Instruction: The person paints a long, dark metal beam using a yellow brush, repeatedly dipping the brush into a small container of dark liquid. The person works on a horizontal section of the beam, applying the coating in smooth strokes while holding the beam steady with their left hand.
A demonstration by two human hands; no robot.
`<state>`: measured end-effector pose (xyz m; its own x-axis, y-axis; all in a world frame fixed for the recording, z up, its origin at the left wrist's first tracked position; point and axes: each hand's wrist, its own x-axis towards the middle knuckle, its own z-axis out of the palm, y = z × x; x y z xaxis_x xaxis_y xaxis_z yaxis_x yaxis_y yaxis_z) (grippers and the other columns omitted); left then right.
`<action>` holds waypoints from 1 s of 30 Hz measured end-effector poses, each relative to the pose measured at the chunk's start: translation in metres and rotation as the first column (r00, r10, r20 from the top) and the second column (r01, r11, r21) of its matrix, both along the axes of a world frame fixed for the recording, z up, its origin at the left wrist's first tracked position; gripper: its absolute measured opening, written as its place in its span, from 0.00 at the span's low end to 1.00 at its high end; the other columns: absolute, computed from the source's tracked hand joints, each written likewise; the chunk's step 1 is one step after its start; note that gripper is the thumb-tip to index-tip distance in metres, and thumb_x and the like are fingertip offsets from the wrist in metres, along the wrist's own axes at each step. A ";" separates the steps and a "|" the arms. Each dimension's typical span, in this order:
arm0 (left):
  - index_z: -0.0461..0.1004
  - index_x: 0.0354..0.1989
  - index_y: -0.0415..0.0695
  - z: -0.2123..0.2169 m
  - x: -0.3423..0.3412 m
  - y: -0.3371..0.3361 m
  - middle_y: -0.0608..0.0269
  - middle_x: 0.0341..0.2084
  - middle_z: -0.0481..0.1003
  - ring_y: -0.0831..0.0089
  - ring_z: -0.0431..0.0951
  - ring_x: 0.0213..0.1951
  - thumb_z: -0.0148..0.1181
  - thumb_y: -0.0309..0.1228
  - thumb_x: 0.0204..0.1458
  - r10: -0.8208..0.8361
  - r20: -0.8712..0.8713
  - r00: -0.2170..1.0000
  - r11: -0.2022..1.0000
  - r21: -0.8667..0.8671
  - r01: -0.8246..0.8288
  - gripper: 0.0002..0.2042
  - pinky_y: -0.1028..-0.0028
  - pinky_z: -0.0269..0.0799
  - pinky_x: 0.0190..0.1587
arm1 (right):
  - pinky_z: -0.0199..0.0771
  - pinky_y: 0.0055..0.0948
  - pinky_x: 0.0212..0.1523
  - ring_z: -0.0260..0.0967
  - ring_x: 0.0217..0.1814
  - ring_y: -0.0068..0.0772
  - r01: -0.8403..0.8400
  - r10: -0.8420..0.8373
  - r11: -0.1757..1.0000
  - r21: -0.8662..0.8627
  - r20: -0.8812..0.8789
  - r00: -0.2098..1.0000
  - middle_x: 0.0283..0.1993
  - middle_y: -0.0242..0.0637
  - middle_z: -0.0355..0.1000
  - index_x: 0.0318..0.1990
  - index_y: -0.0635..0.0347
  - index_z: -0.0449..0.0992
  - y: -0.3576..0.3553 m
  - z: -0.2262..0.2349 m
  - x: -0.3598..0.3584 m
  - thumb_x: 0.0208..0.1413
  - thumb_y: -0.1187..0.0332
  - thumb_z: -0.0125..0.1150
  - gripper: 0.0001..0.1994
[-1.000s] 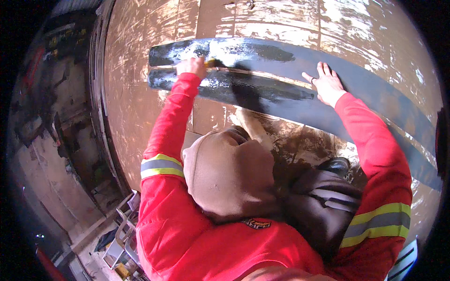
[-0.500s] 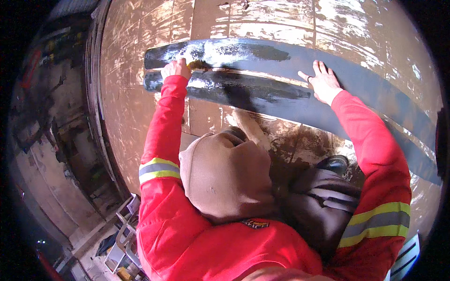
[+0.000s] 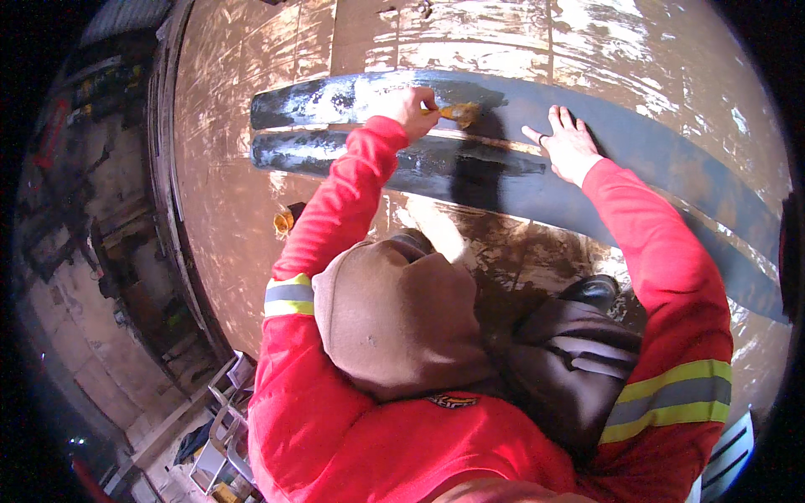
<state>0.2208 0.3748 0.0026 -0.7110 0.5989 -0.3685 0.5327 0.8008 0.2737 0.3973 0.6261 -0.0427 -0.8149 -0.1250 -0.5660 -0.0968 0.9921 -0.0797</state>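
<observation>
Two long, curved dark boards lie side by side, a narrow gap between them. On the far board, the left part is coated in wet, glossy dark paint; the near board has a similar coat toward its left end. My left hand is closed around a paintbrush with a yellowish handle, its head over the far board near the edge of the wet area. Fingers spread, my right hand rests on the bare part of the far board, beside the gap.
A small orange-yellow container stands by my left sleeve, partly hidden. The brown floor has white smears. My boot is close to the near board. White chairs stand at lower left, a slatted white piece at lower right.
My left hand has moved right along the far board with the paintbrush. The small orange-yellow container has come into view beside my left sleeve. My right hand stays on the board.
</observation>
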 end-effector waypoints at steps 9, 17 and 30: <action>0.75 0.40 0.48 0.035 -0.024 -0.016 0.50 0.30 0.77 0.53 0.79 0.36 0.55 0.35 0.47 0.024 -0.402 0.915 0.882 -0.423 -0.209 0.12 0.56 0.74 0.39 | 0.55 0.52 0.58 0.41 0.70 0.54 -0.041 0.041 0.998 0.055 -0.005 0.999 0.67 0.53 0.43 0.66 0.28 0.51 -0.002 -0.008 -0.001 0.55 0.69 0.50 0.32; 0.76 0.32 0.48 -0.014 0.040 0.094 0.49 0.20 0.75 0.53 0.78 0.27 0.57 0.36 0.45 -0.129 -0.121 0.984 0.988 0.069 0.138 0.08 0.58 0.73 0.33 | 0.53 0.54 0.60 0.40 0.70 0.54 -0.023 0.023 0.999 0.040 0.019 1.000 0.68 0.53 0.42 0.66 0.27 0.52 0.003 -0.010 0.001 0.59 0.65 0.45 0.28; 0.77 0.39 0.53 0.001 -0.003 0.096 0.54 0.32 0.78 0.58 0.79 0.36 0.54 0.35 0.47 -0.344 -0.281 0.896 0.821 -0.552 0.143 0.11 0.60 0.75 0.39 | 0.53 0.54 0.60 0.38 0.70 0.53 -0.007 0.008 1.000 0.012 -0.016 1.000 0.68 0.53 0.42 0.66 0.29 0.53 0.003 -0.017 0.002 0.57 0.64 0.48 0.28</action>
